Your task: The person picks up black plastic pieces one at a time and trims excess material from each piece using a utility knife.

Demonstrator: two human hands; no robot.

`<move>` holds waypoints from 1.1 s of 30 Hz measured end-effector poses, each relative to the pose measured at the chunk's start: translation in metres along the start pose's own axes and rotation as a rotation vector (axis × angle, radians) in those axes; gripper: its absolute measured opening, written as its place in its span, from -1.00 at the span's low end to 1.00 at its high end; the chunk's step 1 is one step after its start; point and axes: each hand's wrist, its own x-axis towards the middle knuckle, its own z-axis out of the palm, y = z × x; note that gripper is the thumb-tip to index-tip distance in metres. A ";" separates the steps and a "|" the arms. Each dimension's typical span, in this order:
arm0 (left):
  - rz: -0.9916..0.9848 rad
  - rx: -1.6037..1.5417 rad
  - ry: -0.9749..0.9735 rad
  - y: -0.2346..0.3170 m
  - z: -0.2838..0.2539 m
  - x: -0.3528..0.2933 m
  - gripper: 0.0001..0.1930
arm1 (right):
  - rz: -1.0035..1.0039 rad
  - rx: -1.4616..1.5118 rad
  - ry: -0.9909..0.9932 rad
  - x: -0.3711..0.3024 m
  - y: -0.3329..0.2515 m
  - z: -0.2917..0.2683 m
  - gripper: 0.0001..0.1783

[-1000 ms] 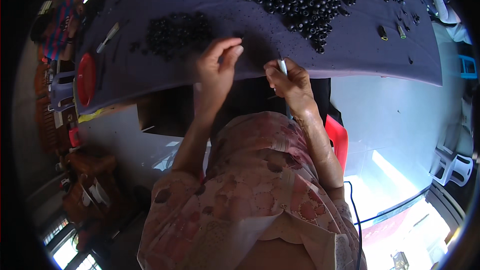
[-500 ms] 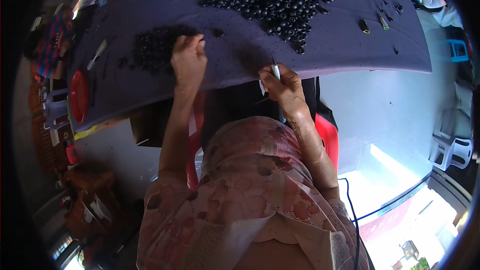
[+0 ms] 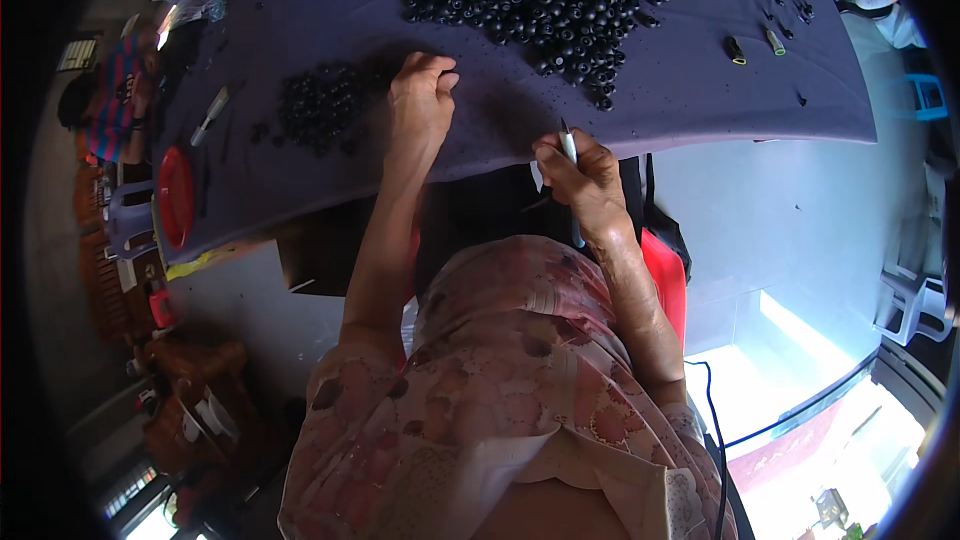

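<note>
Right hand [image 3: 592, 178] wraps a slim white, dark-tipped tool [image 3: 569, 147]; left hand [image 3: 422, 98] half-curled, can't tell if empty. Careless reach might jab the left.

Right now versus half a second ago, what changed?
Left hand moved right, from the edge of the small black pile toward the large black pile. The loose black piece then lying between the piles is out of sight; can't tell whether the hand holds or hides it. Same as before: right hand gripping the white-handled tool.

Mostly clear cloth [image 3: 492, 105] lies between the hands [image 3: 422, 100] [image 3: 592, 183], the larger black heap [image 3: 550, 5] blocking beyond.
</note>
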 end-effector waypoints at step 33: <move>-0.040 0.155 0.124 -0.038 -0.040 -0.004 -0.86 | -0.011 -0.047 0.014 0.003 0.008 0.001 -0.92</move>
